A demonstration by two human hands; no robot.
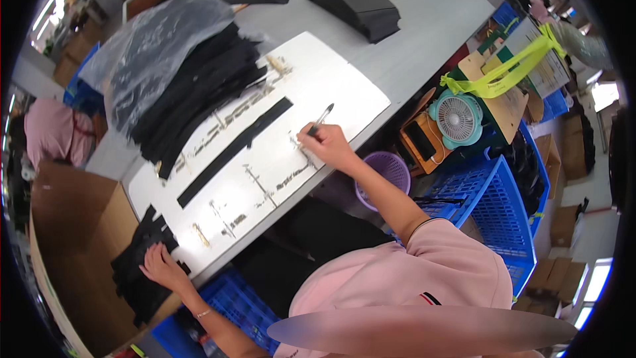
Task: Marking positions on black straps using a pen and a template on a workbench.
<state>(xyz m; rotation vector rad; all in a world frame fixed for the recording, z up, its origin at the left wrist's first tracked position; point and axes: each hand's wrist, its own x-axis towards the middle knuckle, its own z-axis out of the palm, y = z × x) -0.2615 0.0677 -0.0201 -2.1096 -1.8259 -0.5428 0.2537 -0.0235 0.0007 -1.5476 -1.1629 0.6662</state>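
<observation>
My right hand (328, 146) is closed round a pen (324, 115) above the white board (358, 96). The pen points up and away from the fingers. Across the middle of the board lies a single long black fabric strip (235, 152), left of the pen and apart from it. My left hand (164, 266) rests on a pile of black fabric pieces (136, 272) at the board's lower left corner, its fingers stretched over the cloth. A larger stack of black fabric strips (199, 96) lies at the board's far left, partly under clear plastic (156, 36).
An open cardboard box (76, 225) stands at the left. Dark stacked sheets (354, 6) lie on the grey table (437, 13). To the right are a teal fan (457, 119), a purple basket (384, 179) and a blue crate (493, 219). Another person's pink clothing (56, 132) shows far left.
</observation>
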